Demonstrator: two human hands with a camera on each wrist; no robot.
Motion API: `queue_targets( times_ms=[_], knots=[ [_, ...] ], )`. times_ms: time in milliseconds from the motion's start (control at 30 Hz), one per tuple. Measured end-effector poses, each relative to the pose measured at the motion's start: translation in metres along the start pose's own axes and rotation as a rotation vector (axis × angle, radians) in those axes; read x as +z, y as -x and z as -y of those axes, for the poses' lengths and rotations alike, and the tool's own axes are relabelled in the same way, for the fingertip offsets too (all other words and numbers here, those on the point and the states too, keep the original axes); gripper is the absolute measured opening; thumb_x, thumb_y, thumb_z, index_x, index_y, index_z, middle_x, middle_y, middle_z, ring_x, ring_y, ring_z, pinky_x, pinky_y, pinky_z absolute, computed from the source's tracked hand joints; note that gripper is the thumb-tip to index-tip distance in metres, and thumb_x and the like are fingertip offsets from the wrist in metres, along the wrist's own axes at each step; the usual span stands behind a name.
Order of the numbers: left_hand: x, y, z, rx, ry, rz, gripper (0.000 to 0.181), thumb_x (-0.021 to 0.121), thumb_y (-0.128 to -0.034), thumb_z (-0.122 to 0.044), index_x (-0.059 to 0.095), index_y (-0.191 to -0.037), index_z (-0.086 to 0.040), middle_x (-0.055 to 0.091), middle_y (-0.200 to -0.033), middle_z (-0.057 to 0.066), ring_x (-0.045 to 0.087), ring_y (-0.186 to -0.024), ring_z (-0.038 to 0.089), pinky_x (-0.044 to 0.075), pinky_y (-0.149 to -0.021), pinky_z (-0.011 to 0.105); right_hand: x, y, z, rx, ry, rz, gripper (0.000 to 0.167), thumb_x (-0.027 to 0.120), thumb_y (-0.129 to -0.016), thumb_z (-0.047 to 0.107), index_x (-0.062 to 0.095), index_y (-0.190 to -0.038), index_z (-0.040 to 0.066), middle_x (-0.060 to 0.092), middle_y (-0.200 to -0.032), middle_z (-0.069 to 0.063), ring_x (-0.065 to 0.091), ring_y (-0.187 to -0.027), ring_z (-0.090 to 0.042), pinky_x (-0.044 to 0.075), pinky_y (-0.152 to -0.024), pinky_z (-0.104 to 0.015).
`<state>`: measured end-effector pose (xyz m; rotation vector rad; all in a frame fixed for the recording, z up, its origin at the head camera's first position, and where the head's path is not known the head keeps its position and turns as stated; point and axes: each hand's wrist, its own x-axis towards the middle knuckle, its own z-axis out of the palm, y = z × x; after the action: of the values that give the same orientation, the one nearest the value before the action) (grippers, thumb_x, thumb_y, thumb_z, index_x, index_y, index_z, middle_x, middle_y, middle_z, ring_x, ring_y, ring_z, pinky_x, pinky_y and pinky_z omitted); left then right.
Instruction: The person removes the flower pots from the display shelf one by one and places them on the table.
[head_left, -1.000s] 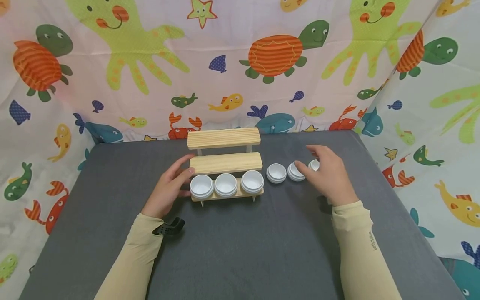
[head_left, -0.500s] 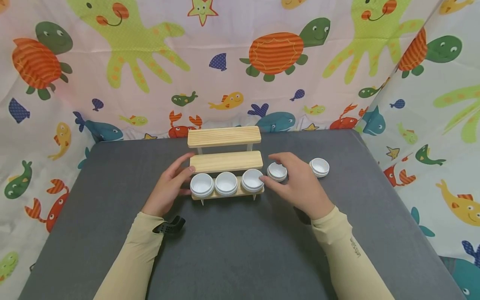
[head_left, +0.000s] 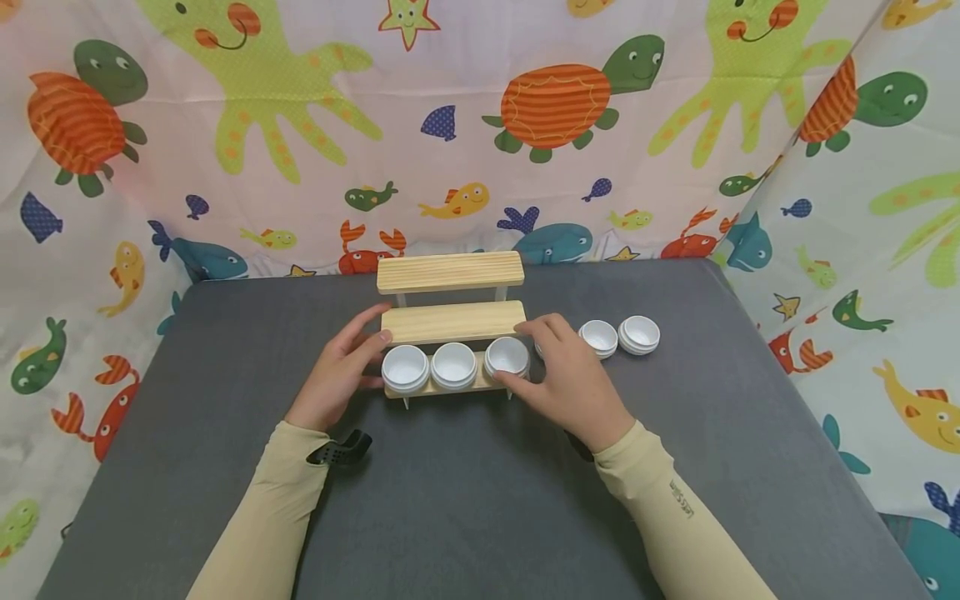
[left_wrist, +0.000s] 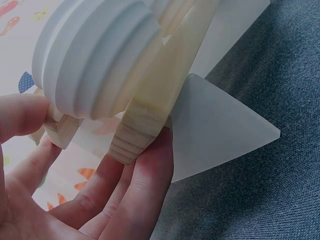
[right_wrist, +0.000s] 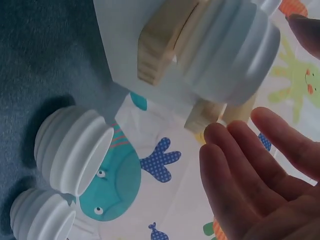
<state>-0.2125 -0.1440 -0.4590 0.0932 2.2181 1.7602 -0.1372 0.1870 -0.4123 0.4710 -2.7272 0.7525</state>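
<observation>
A three-tier wooden rack (head_left: 453,322) on pale triangular-ended supports stands on the table. Along its lowest tier sit three small white ribbed bowls: a left bowl (head_left: 406,367), a middle bowl (head_left: 453,365) and a right bowl (head_left: 507,357). My left hand (head_left: 335,379) holds the rack's left end; in the left wrist view its fingers (left_wrist: 145,170) curl against the end of the lowest shelf (left_wrist: 132,130). My right hand (head_left: 576,383) is spread around the right bowl (right_wrist: 235,50), with its fingertips (right_wrist: 217,132) apart from it in the right wrist view.
Two loose white bowls, one nearer (head_left: 598,337) and one farther right (head_left: 639,335), stand right of the rack. A third is mostly hidden behind my right hand. A grey cloth covers the table (head_left: 465,500). Behind hangs a sea-animal curtain (head_left: 450,150).
My right hand has moved left from the loose bowls to the right bowl on the lowest tier, uncovering the farther loose bowls. The left hand stays at the rack's left end.
</observation>
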Motion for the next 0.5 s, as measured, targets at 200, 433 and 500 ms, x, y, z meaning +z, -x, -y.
queue_targets(
  times_ms=[200,433,500],
  knots=[
    [0.0003,0.0003,-0.0004,-0.009,-0.006,-0.007,0.06,0.064,-0.1076,-0.052,0.043,-0.163,-0.045,0.06,-0.152,0.014,0.067,-0.122,0.033,0.063,-0.084,0.04,0.0042,0.0006,0.0021,0.019,-0.006,0.015,0.062,0.091,-0.087,0.045,0.069,-0.131,0.009,0.068,-0.123,-0.01,0.069,-0.107,-0.024,0.062,-0.094,-0.045],
    [0.0006,0.0,-0.0011,-0.008,-0.005,-0.007,0.059,0.064,-0.1075,-0.052,0.043,-0.163,-0.046,0.06,-0.153,0.013,0.067,-0.122,0.033,0.063,-0.084,0.04,0.0077,0.0006,0.0031,0.035,0.0,0.044,0.059,0.088,-0.09,0.044,0.069,-0.132,0.008,0.069,-0.125,-0.011,0.071,-0.105,-0.025,0.063,-0.091,-0.046],
    [0.0008,-0.0001,-0.0009,-0.009,-0.004,-0.005,0.059,0.064,-0.1074,-0.052,0.043,-0.162,-0.046,0.061,-0.153,0.013,0.067,-0.122,0.032,0.063,-0.084,0.04,0.0088,0.0011,0.0028,0.038,0.002,0.05,0.059,0.088,-0.091,0.044,0.068,-0.133,0.007,0.069,-0.126,-0.012,0.072,-0.105,-0.026,0.064,-0.091,-0.046]
  ],
)
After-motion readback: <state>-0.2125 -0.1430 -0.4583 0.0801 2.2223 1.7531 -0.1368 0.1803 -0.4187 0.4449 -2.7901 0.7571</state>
